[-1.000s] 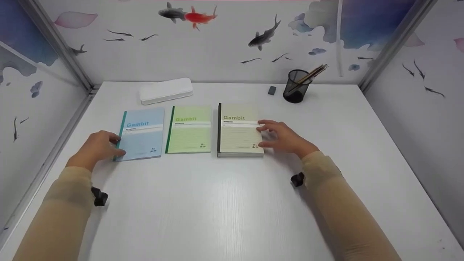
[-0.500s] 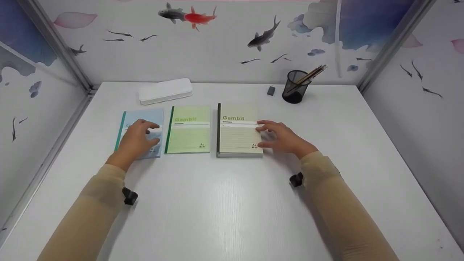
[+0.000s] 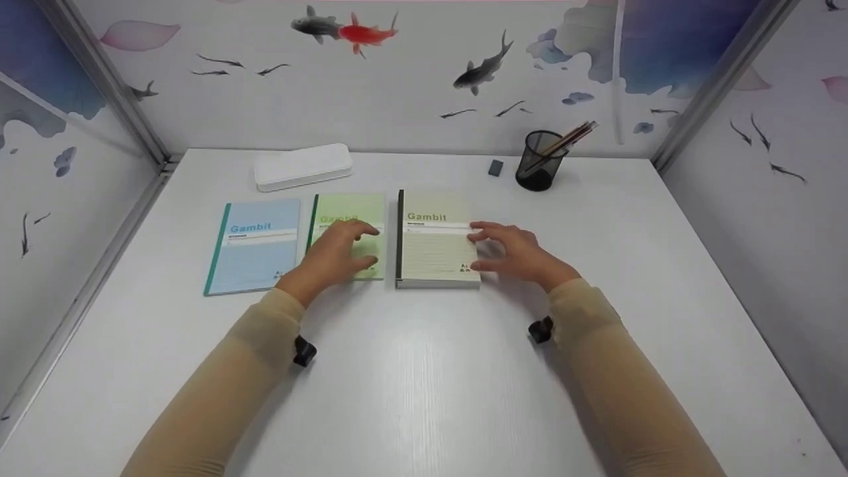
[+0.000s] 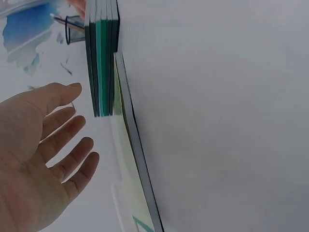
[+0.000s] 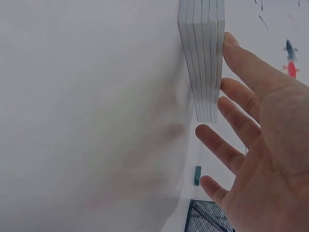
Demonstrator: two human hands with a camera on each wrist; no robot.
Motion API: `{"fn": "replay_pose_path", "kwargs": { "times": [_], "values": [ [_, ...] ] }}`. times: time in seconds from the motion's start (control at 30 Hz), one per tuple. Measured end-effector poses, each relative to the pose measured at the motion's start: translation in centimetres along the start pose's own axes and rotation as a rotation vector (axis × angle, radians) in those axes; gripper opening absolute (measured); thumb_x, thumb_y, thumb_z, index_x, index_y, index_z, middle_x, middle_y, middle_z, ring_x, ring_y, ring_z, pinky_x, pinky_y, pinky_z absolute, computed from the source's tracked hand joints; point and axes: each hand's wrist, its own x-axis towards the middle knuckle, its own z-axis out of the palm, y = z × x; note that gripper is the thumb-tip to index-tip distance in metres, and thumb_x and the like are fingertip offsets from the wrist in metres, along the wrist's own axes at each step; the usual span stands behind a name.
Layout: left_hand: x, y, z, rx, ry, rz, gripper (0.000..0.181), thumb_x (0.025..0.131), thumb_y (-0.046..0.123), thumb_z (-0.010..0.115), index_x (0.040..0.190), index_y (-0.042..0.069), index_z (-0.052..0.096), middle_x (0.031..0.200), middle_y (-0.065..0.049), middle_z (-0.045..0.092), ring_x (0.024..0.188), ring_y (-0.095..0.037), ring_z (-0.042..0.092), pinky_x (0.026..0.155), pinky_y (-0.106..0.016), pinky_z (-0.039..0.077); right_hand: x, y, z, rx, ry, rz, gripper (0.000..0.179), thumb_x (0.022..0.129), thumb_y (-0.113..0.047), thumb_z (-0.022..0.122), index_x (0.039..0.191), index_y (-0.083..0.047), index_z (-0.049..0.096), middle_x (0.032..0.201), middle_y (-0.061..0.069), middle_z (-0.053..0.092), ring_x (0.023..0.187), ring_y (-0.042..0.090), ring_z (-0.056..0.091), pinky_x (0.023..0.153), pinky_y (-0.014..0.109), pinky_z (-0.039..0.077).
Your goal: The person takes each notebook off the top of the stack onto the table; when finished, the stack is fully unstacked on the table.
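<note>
A stack of several notebooks (image 3: 437, 248), cream-coloured on top with a black spine, lies at the middle of the table. My right hand (image 3: 520, 252) is at its right side; thumb and some fingertips touch the upper edge of the page side, as the right wrist view shows, without wrapping round it. My left hand (image 3: 331, 258) hovers over a green notebook (image 3: 348, 207), fingers loosely bent and nothing between them. In the left wrist view, a gap separates this hand from the stack's spines (image 4: 101, 67). A blue notebook (image 3: 248, 255) lies to the left, its lower right corner partly behind the left wrist.
Behind the notebooks, a white case (image 3: 303, 167) lies near the back wall. A dark eraser (image 3: 495, 167) and a black mesh cup (image 3: 540, 162) holding several pencils (image 3: 571, 140) stand at the back right. Patterned panels enclose the white table (image 3: 411, 377) at back and sides.
My left hand has left the left edge of the blue notebook and travelled right across it to above the green one. The right hand and the notebooks have hardly moved.
</note>
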Motion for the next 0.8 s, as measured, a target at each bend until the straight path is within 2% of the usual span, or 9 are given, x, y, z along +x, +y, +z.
{"fn": "replay_pose_path", "kwargs": {
  "times": [0.13, 0.27, 0.4, 0.53, 0.6, 0.7, 0.8],
  "values": [
    [0.7, 1.6, 1.2, 0.058, -0.035, 0.045, 0.051, 0.093, 0.029, 0.078, 0.139, 0.016, 0.063, 0.146, -0.003, 0.061, 0.130, -0.028, 0.053, 0.111, -0.045, 0.047, 0.0, 0.1, 0.1, 0.003, 0.006, 0.005, 0.057, 0.091, -0.040, 0.080, 0.141, -0.022, 0.061, 0.165, -0.008, 0.039, 0.154, 0.029, 0.031, 0.123, 0.060, 0.011],
    [1.3, 2.2, 1.6, 0.122, -0.066, 0.096, 0.050, 0.091, 0.034, 0.080, 0.137, 0.017, 0.067, 0.147, -0.003, 0.059, 0.134, -0.029, 0.048, 0.114, -0.049, 0.041, -0.1, 0.1, 0.1, 0.006, 0.011, 0.007, 0.056, 0.091, -0.041, 0.079, 0.141, -0.024, 0.061, 0.165, -0.011, 0.038, 0.154, 0.026, 0.030, 0.124, 0.059, 0.011],
    [1.6, 2.4, 1.5, 0.143, -0.121, 0.089, 0.051, 0.089, 0.038, 0.081, 0.135, 0.018, 0.069, 0.149, 0.000, 0.056, 0.136, -0.028, 0.045, 0.115, -0.049, 0.040, 0.0, 0.1, 0.0, 0.001, -0.002, 0.007, 0.057, 0.091, -0.042, 0.079, 0.142, -0.025, 0.060, 0.166, -0.011, 0.037, 0.154, 0.026, 0.029, 0.124, 0.060, 0.010],
    [1.8, 2.6, 1.3, 0.153, -0.142, 0.095, 0.053, 0.087, 0.040, 0.082, 0.133, 0.018, 0.070, 0.149, 0.002, 0.056, 0.134, -0.027, 0.045, 0.116, -0.047, 0.041, -0.1, -0.1, -0.2, 0.006, -0.005, 0.007, 0.058, 0.091, -0.038, 0.079, 0.143, -0.021, 0.060, 0.166, -0.007, 0.037, 0.155, 0.029, 0.028, 0.125, 0.061, 0.011],
    [1.8, 2.6, 1.2, 0.160, -0.151, 0.099, 0.053, 0.087, 0.041, 0.082, 0.132, 0.017, 0.069, 0.149, 0.002, 0.056, 0.134, -0.027, 0.045, 0.116, -0.047, 0.041, -0.1, -0.3, -0.2, 0.028, -0.008, -0.002, 0.058, 0.091, -0.033, 0.080, 0.143, -0.017, 0.059, 0.167, -0.003, 0.037, 0.156, 0.030, 0.027, 0.126, 0.059, 0.014],
    [1.8, 2.7, 1.2, 0.169, -0.167, 0.095, 0.054, 0.087, 0.041, 0.082, 0.133, 0.016, 0.068, 0.150, 0.002, 0.054, 0.135, -0.028, 0.044, 0.115, -0.048, 0.041, -0.1, -0.6, -0.2, 0.087, -0.014, -0.018, 0.057, 0.091, -0.024, 0.080, 0.143, -0.011, 0.059, 0.167, 0.003, 0.038, 0.156, 0.031, 0.029, 0.125, 0.054, 0.026],
    [1.7, 2.7, 1.1, 0.178, -0.178, 0.088, 0.055, 0.088, 0.041, 0.081, 0.135, 0.016, 0.067, 0.151, 0.001, 0.053, 0.135, -0.028, 0.044, 0.116, -0.048, 0.041, 0.1, -0.9, -0.2, 0.176, 0.005, 0.002, 0.056, 0.091, -0.019, 0.080, 0.143, -0.009, 0.059, 0.164, 0.008, 0.041, 0.149, 0.032, 0.042, 0.119, 0.050, 0.040]
  ]
}}
